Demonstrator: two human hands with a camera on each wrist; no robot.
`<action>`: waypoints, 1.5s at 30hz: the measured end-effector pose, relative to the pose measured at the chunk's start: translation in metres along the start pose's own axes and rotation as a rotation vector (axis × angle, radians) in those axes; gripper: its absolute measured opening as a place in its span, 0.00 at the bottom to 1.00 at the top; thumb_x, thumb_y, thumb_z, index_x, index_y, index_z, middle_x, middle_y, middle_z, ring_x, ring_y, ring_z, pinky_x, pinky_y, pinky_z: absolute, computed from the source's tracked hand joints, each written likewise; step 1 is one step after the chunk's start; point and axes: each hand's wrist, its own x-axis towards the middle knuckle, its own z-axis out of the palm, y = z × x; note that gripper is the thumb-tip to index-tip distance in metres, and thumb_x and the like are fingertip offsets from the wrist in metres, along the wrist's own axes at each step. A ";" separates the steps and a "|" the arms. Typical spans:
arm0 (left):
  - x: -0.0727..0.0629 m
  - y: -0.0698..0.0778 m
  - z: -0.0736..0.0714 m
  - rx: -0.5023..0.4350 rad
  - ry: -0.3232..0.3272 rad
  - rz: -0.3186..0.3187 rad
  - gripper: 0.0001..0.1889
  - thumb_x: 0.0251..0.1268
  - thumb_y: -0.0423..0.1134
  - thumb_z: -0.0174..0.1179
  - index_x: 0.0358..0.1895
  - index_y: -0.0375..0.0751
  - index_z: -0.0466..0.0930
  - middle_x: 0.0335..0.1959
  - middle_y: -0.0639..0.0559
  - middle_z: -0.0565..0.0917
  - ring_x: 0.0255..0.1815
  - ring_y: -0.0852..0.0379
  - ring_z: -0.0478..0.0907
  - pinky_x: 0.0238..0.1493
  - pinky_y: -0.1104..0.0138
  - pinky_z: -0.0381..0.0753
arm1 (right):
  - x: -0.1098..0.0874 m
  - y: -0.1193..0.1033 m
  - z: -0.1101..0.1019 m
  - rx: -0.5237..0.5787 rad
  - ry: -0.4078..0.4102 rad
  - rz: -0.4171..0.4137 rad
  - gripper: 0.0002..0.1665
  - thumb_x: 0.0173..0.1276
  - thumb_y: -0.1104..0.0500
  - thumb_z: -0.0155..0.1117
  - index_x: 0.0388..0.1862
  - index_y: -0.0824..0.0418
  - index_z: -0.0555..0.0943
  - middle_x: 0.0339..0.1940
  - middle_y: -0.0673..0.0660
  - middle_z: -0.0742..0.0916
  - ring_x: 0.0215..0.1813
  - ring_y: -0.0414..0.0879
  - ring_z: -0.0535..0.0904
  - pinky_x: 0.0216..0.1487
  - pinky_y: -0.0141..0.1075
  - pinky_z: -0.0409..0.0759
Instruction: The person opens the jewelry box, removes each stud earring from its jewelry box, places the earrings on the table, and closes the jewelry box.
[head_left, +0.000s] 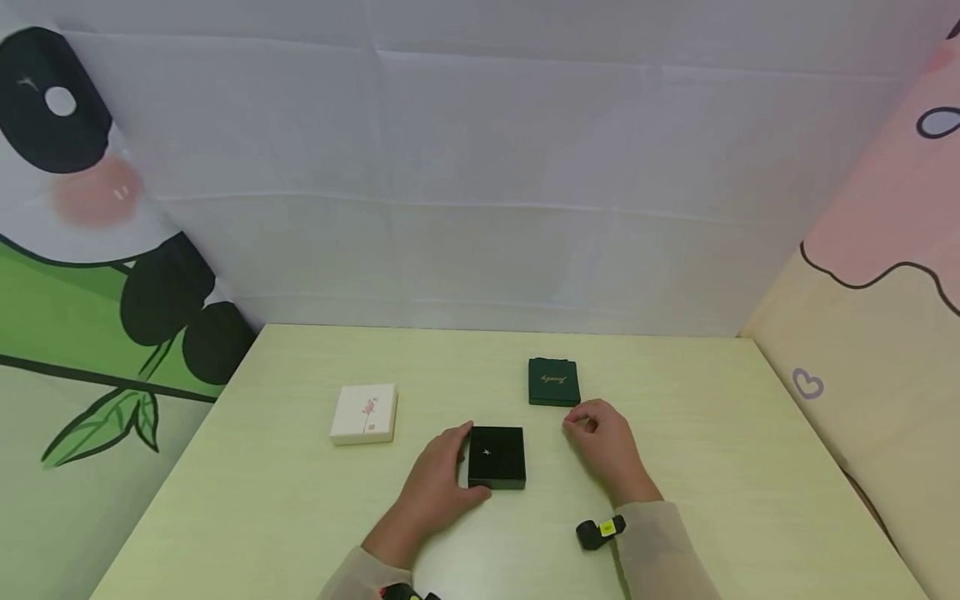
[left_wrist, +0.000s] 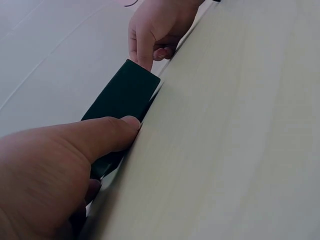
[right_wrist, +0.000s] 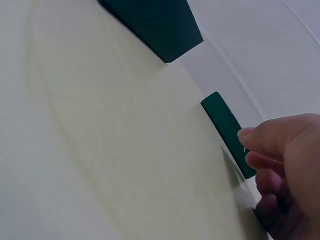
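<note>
In the head view, a dark green box base (head_left: 497,471) with a black inside lies on the table, a tiny star-shaped piece (head_left: 487,452) left of its middle. My left hand (head_left: 438,483) grips this base from the left, thumb at the near edge and fingers at the far corner. To the right of the base, my right hand (head_left: 606,446) is raised with thumb and forefinger pinched together. A tiny pale piece (right_wrist: 245,149) shows between these fingertips in the right wrist view, too small to identify. Just beyond lies a green lid (head_left: 553,383) with gold lettering.
A white box (head_left: 363,414) with a pink flower print sits at the left on the pale wooden table (head_left: 735,467). A white cloth (head_left: 487,167) hangs behind the table's far edge. Printed panels stand at both sides.
</note>
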 end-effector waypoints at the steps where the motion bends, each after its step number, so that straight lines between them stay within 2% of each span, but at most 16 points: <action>1: 0.000 0.000 0.000 -0.001 0.000 0.001 0.52 0.49 0.48 0.80 0.78 0.40 0.62 0.71 0.41 0.72 0.71 0.40 0.69 0.70 0.46 0.67 | 0.000 0.000 0.000 -0.017 -0.003 -0.003 0.04 0.68 0.56 0.72 0.36 0.56 0.86 0.43 0.50 0.83 0.37 0.47 0.74 0.41 0.42 0.74; 7: 0.000 -0.001 0.001 0.000 -0.001 0.009 0.52 0.49 0.48 0.80 0.78 0.40 0.62 0.71 0.42 0.73 0.71 0.41 0.69 0.70 0.47 0.67 | -0.001 -0.004 0.000 -0.127 -0.018 -0.037 0.02 0.69 0.58 0.70 0.36 0.55 0.86 0.38 0.50 0.83 0.37 0.47 0.74 0.42 0.43 0.75; 15: 0.000 -0.001 0.000 -0.002 -0.004 0.006 0.52 0.50 0.48 0.80 0.78 0.40 0.62 0.70 0.43 0.73 0.70 0.42 0.69 0.69 0.47 0.68 | 0.001 -0.004 0.002 -0.215 -0.004 -0.051 0.04 0.68 0.60 0.71 0.32 0.54 0.87 0.44 0.52 0.83 0.40 0.47 0.75 0.45 0.45 0.76; 32: -0.001 0.001 0.000 -0.008 -0.002 0.005 0.52 0.49 0.48 0.80 0.78 0.40 0.62 0.71 0.42 0.72 0.71 0.41 0.69 0.70 0.47 0.67 | 0.000 -0.002 0.002 -0.166 0.013 -0.018 0.03 0.67 0.59 0.71 0.37 0.57 0.88 0.47 0.54 0.83 0.40 0.47 0.75 0.44 0.44 0.75; 45: -0.001 -0.001 0.001 -0.001 0.010 0.020 0.51 0.49 0.48 0.81 0.77 0.39 0.63 0.69 0.42 0.74 0.69 0.42 0.71 0.68 0.47 0.69 | 0.001 -0.001 0.000 -0.078 0.011 0.018 0.08 0.67 0.56 0.72 0.44 0.55 0.86 0.38 0.52 0.80 0.35 0.47 0.73 0.41 0.42 0.72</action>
